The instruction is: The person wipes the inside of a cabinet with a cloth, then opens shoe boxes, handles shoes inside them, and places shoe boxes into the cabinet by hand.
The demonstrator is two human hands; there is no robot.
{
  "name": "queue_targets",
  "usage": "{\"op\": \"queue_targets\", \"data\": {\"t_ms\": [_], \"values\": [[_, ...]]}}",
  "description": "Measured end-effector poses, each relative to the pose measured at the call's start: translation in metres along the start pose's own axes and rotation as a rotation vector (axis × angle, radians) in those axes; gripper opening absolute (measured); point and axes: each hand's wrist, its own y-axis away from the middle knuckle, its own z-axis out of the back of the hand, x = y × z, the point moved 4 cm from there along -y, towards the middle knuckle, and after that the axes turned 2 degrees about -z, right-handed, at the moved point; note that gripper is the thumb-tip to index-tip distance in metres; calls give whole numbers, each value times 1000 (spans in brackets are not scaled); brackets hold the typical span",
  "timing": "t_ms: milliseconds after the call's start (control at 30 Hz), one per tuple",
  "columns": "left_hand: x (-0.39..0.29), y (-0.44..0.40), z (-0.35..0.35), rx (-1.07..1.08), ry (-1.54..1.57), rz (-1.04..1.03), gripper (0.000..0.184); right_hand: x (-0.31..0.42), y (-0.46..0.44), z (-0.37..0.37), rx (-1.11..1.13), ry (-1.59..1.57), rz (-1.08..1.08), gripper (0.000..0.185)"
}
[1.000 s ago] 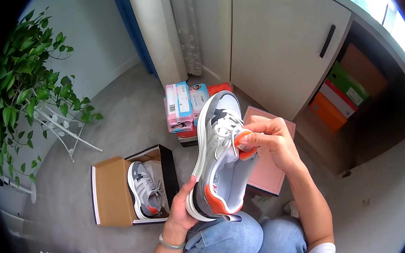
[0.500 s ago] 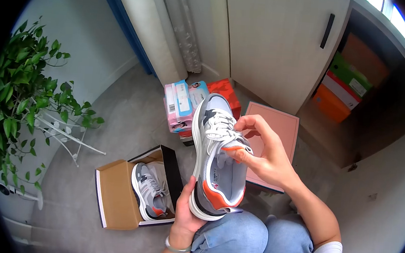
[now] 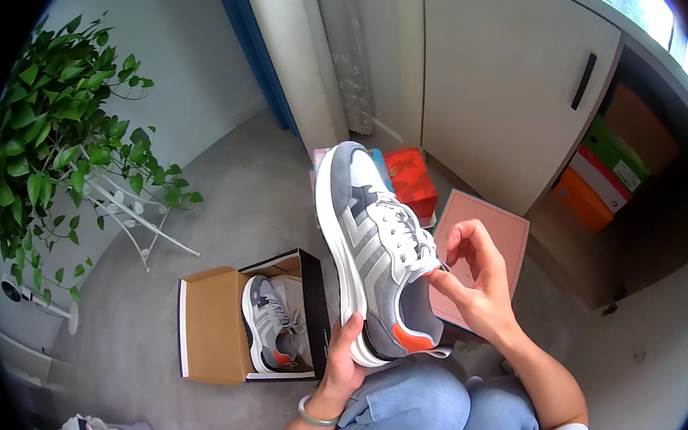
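A grey and white shoe [image 3: 377, 254] with orange patches is held up above my knees, toe pointing away and its laced side turned partly into view. My left hand [image 3: 343, 359] grips its heel and sole from below. Thumb and fingers of my right hand [image 3: 476, 282] are at the orange-edged tongue by the shoe's opening, apart from each other; the thumb tip touches the tongue edge. A matching shoe [image 3: 270, 326] lies in an open shoebox [image 3: 210, 326] on the floor to the left.
A pink box [image 3: 480, 226] lies beyond my right hand. Behind the held shoe are a red box [image 3: 411, 184] and partly hidden packages. A cabinet [image 3: 507, 90] stands open at the right with stacked boxes [image 3: 598, 174]. A leafy plant [image 3: 59, 144] is at the left.
The held shoe has rolled so that its striped side shows more and its inside less. My right hand's fingers have opened from the tongue. The view has shifted.
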Motion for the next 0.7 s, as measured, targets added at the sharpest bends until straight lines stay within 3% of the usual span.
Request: {"op": "queue_targets", "data": {"t_ms": [33, 100, 133, 200, 233, 300, 367, 500, 567, 700], "values": [[-4, 1, -1, -18, -31, -64, 62, 4, 2, -3, 8, -7, 11, 29], [-13, 3, -7, -55, -186, -260, 66, -6, 10, -14, 180, -229, -459, 17], [-18, 4, -8, -62, -258, -334, 68, -4, 13, -21, 217, -191, -404, 31], [-25, 6, -12, -43, -389, -388, 71, 4, 18, -30, 425, -95, -334, 34], [-29, 8, -15, -25, -520, -429, 73, -1, 26, -33, 515, -112, -608, 29], [-30, 10, -20, 25, -543, -419, 73, 8, 27, -42, 496, -282, -582, 30], [-29, 9, -24, 89, -563, -394, 75, 11, 27, -43, 472, -470, -636, 49], [-24, 1, -23, 132, -545, -378, 78, -10, 27, -44, 354, -623, -588, 48], [-25, -2, -24, 140, -596, -382, 80, -20, 28, -40, 266, -644, -711, 47], [-24, -3, -24, 133, -577, -367, 82, -26, 23, -42, 216, -612, -614, 45]]}}
